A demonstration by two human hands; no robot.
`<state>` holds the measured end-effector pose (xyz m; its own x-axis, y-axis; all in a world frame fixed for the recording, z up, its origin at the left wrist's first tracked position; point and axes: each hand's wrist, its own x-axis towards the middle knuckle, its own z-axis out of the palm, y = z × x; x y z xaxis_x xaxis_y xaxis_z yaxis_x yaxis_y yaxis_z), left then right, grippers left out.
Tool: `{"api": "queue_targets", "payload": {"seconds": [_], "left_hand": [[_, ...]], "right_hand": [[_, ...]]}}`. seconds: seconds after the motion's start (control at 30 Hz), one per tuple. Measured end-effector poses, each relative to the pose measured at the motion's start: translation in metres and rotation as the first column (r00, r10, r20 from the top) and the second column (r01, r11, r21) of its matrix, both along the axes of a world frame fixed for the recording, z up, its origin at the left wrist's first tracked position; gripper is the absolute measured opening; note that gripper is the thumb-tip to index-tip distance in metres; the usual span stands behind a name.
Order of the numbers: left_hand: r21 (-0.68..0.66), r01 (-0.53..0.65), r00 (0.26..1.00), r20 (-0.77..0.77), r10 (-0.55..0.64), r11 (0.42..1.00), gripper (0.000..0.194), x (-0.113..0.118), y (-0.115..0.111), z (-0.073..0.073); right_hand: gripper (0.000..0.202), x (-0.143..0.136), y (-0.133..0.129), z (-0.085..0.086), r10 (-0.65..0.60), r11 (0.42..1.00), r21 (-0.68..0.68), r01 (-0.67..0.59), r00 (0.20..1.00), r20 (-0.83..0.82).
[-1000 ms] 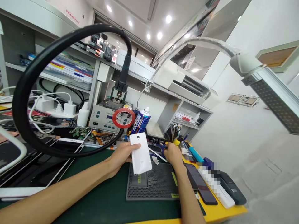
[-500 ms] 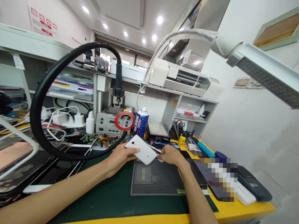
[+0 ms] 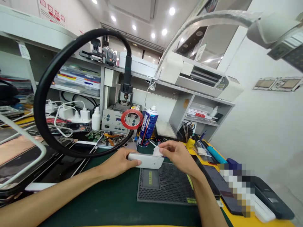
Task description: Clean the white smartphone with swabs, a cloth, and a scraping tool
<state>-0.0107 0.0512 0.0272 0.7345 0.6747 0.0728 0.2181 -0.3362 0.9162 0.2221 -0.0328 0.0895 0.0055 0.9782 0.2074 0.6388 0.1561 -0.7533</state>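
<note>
My left hand is closed around one end of a white phone, its thumb on the back cover. The phone is tilted so that its back faces me and looks narrow; its screen side is hidden. Between the thumb and fingers of my right hand is a small crumpled white tissue, at the phone's upper edge near its right end. Below the phone, a dark perforated mat lies on the green work mat.
A blue spray can stands just behind the phone. The thick black hose of a grey soldering station loops on the left. More phones lie at left, and a dark tablet at right.
The phone has tipped, so its back now appears much narrower. My right hand has risen, bringing the white tissue to the phone's upper edge. The camera view has shifted slightly.
</note>
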Motion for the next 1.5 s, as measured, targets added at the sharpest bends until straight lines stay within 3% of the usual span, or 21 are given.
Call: {"api": "queue_targets", "payload": {"seconds": [0.17, 0.33, 0.5, 0.63, 0.77, 0.9, 1.03, 1.17, 1.37, 1.5], "left_hand": [[0.009, 0.033, 0.998, 0.046, -0.034, 0.999, 0.032, -0.005, 0.0, -0.004], [-0.025, 0.039, 0.996, 0.081, -0.037, 0.999, 0.029, -0.008, 0.002, -0.008], [-0.021, 0.043, 0.995, 0.09, -0.041, 0.999, 0.024, -0.007, 0.002, -0.013], [0.032, 0.113, 0.977, 0.181, -0.117, 0.993, 0.01, -0.007, 0.001, -0.014], [0.14, 0.169, 0.935, 0.291, -0.204, 0.976, 0.008, -0.008, -0.001, -0.009], [0.155, 0.149, 0.941, 0.281, -0.188, 0.977, 0.007, -0.01, 0.0, -0.008], [0.123, 0.099, 0.969, 0.215, -0.124, 0.987, 0.013, -0.011, 0.002, -0.013], [0.07, 0.044, 0.991, 0.121, -0.052, 0.997, 0.021, -0.01, 0.002, -0.015], [0.05, -0.005, 0.998, 0.059, 0.002, 0.999, 0.031, -0.011, 0.001, -0.009], [0.03, -0.007, 0.998, 0.06, 0.005, 1.0, 0.034, -0.01, 0.0, -0.006]], "right_hand": [[0.02, -0.008, -0.006, 0.002, 0.044, 0.999, -0.041, -0.034, 0.967, 0.25], [0.019, -0.01, 0.0, -0.005, 0.088, 0.996, -0.048, -0.079, 0.975, 0.204], [0.02, -0.034, 0.005, -0.011, 0.072, 0.996, 0.029, -0.08, 0.97, 0.234], [0.018, -0.062, 0.009, -0.017, 0.078, 0.984, 0.132, -0.118, 0.958, 0.275], [0.016, -0.084, 0.016, -0.029, 0.1, 0.938, 0.286, -0.198, 0.941, 0.323], [0.015, -0.091, 0.022, -0.036, 0.091, 0.899, 0.372, -0.232, 0.928, 0.361], [0.014, -0.081, 0.018, -0.022, 0.146, 0.941, 0.238, -0.24, 0.923, 0.355], [0.017, -0.055, 0.01, -0.004, 0.128, 0.986, 0.063, -0.155, 0.941, 0.313], [0.022, -0.007, 0.002, 0.006, 0.094, 0.992, -0.102, -0.068, 0.954, 0.285], [0.024, 0.01, 0.0, 0.009, 0.084, 0.985, -0.169, -0.037, 0.957, 0.278]]}}
